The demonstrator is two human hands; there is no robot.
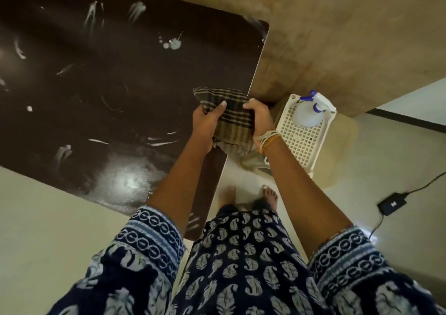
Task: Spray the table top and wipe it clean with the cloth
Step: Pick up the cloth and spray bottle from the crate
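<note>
The dark brown table top fills the upper left, marked with white smears and a wet, foamy patch near its front edge. A striped brown cloth hangs over the table's right edge. My left hand grips its left side and my right hand grips its right side, holding it between them. The spray bottle, clear with a blue nozzle, lies in a white basket to the right of the table.
The white basket stands on the floor beside a beige wall. A black power adapter with its cable lies on the light floor at the right. My bare feet stand at the table's near right corner.
</note>
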